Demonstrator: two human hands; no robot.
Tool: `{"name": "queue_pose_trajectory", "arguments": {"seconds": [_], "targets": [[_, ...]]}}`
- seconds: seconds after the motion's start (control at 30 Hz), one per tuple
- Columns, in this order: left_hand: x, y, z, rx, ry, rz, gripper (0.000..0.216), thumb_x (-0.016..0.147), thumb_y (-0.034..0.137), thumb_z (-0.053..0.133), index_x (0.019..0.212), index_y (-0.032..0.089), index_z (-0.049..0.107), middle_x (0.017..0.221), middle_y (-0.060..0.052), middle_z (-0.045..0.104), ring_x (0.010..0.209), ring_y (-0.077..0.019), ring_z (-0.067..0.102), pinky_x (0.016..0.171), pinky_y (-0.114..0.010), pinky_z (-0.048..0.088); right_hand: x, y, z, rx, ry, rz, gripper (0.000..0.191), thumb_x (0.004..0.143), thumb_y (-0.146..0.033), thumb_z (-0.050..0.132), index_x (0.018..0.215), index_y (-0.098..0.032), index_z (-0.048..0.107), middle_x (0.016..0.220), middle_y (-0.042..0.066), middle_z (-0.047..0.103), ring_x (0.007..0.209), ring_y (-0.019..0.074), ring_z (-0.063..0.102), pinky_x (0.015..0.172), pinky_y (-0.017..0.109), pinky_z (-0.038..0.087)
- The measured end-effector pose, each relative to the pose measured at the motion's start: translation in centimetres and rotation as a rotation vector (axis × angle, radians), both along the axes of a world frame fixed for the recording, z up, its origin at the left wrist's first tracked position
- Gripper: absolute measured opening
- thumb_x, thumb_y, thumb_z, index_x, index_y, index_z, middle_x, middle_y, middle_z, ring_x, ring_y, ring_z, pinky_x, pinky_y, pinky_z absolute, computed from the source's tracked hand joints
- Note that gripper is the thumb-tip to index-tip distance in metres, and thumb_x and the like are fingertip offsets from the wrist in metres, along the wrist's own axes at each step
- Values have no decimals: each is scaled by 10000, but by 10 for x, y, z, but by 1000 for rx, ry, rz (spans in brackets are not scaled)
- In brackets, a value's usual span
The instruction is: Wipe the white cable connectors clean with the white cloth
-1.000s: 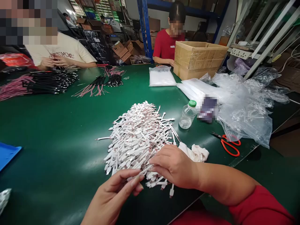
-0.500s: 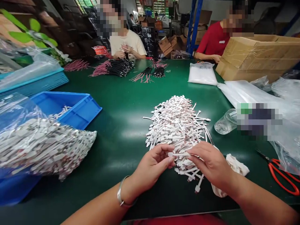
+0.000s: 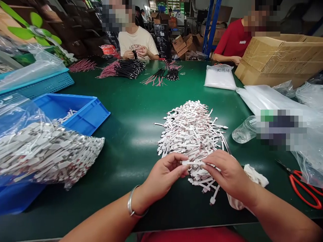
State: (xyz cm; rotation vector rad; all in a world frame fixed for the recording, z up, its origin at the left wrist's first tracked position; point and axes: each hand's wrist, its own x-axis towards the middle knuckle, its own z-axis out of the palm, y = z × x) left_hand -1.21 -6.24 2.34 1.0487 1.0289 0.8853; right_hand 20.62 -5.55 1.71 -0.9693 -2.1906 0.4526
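Observation:
A short white cable (image 3: 193,163) is stretched level between my two hands, with a small metal plug tip at its left end. The thumb and fingers of my left hand (image 3: 164,174) close loosely around that plug end. My right hand (image 3: 227,174) pinches the other end, which its fingertips hide. Just behind and below them a large heap of similar white cables (image 3: 189,131) lies on the green table (image 3: 121,141). One loose cable (image 3: 214,195) sticks out at the near side of the heap. A white cloth (image 3: 255,176) is partly covered by my right wrist.
Red-handled snips (image 3: 302,188) and a clear plastic cup (image 3: 244,129) lie on the right, by plastic bags (image 3: 267,97) and a cardboard box (image 3: 277,60). At left, a bag of white cables (image 3: 50,154) stands near a blue bin (image 3: 88,116). Two people work across the table.
The cable between my hands has turned slightly, and its metal plug tip now shows at the left. My hands stay almost in place; the view has shifted a little.

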Motion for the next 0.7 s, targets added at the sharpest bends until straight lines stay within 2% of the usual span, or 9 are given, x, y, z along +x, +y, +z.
{"name": "queue_pose_trajectory", "arguments": {"seconds": [0.17, 0.33, 0.5, 0.6, 0.7], "targets": [[-1, 2, -5, 10, -23, 16, 234, 752, 317, 717, 889, 144, 641, 639, -10, 640, 585, -113, 570, 603, -244, 468, -3, 1, 1, -1, -51, 42, 131, 921, -209, 514, 886, -177, 636, 772, 45, 664, 726, 162, 559, 704, 305, 435], [-2, 3, -12, 29, -128, 66, 233, 757, 353, 716, 759, 138, 625, 578, 15, 558, 551, -88, 493, 554, -209, 405, -10, -2, 2, 26, -128, 114, 271, 955, -233, 419, 766, -164, 600, 679, 38, 610, 665, 152, 518, 665, 287, 412], [-2, 5, -2, 7, -280, 122, 335, 761, 414, 694, 649, 138, 541, 634, 7, 558, 552, -87, 515, 546, -209, 440, -13, 4, -1, 4, -115, 214, 296, 951, -286, 441, 742, -162, 612, 687, 39, 629, 676, 151, 531, 657, 280, 419], [-6, 9, 2, -114, -323, 196, 311, 787, 399, 664, 686, 148, 509, 673, -12, 602, 550, -113, 568, 539, -237, 484, -8, 9, 9, -27, -28, 157, 267, 934, -322, 492, 766, -166, 629, 697, 38, 641, 680, 149, 551, 660, 283, 434], [-9, 13, 2, -227, -330, 244, 218, 842, 326, 599, 751, 156, 497, 681, -23, 618, 536, -119, 584, 536, -248, 505, 13, -6, 30, -90, 115, 17, 240, 930, -315, 505, 780, -180, 635, 697, 32, 631, 669, 141, 567, 654, 278, 456]]}}
